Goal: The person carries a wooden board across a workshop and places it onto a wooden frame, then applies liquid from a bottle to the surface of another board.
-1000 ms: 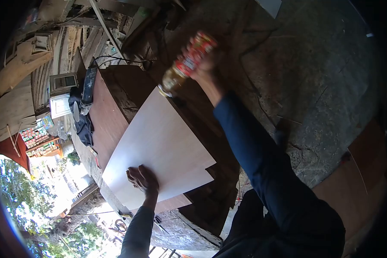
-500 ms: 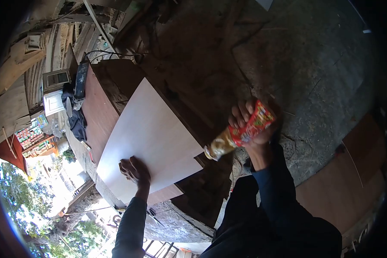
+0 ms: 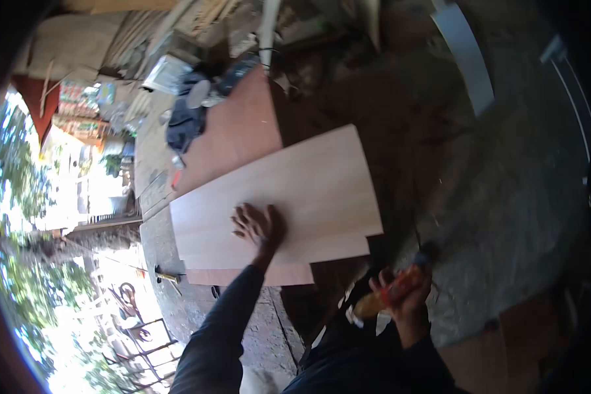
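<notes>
A pale, thin wood-like sheet (image 3: 322, 184) with a small notch at one corner lies over a reddish board (image 3: 240, 125) on the worktable. My left hand (image 3: 257, 226) rests on the sheet with its fingers spread. Away from the sheet, at the lower right, my right hand (image 3: 414, 302) is wrapped round a squeeze bottle (image 3: 371, 305). This bottle has a red label and a yellowish end pointing to the lower left. Motion blurs it, and my fingers cover part of the label.
Dark cloth (image 3: 187, 125) lies bunched at the board's far left. A hand tool (image 3: 167, 276) sits on the rough tabletop at the near left. A pale strip (image 3: 466, 59) lies on the floor, upper right; brown panels (image 3: 486, 354) are at the lower right.
The view has turned, so the sheet appears rotated and farther right. My right hand with the bottle has come down, closer to my body. My left hand stays on the sheet, fingers more spread.
</notes>
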Demonstrator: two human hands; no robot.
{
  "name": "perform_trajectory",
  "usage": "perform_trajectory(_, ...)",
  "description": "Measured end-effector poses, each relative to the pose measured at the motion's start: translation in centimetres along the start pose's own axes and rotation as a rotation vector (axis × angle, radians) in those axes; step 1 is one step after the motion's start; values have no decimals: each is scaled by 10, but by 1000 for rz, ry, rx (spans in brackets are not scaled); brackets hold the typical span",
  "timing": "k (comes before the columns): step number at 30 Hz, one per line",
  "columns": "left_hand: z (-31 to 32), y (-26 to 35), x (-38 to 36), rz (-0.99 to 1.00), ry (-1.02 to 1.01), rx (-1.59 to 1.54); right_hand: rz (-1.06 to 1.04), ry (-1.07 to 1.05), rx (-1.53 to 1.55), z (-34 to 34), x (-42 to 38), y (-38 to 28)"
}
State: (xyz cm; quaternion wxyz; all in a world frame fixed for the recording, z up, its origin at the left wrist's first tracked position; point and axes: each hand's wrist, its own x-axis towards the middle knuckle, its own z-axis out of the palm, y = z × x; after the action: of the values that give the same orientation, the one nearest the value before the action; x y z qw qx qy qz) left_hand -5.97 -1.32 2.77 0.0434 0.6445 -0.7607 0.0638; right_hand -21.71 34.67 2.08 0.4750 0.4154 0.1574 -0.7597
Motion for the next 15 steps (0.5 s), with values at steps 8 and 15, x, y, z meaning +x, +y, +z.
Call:
perform_trajectory(8,-21,8,-3,-129,-41,-196,-104,-17,-319,71,16,65)
perform_trajectory(15,-44,55,-22,-104,-170,-367,-388,-167,-400,92,51,3)
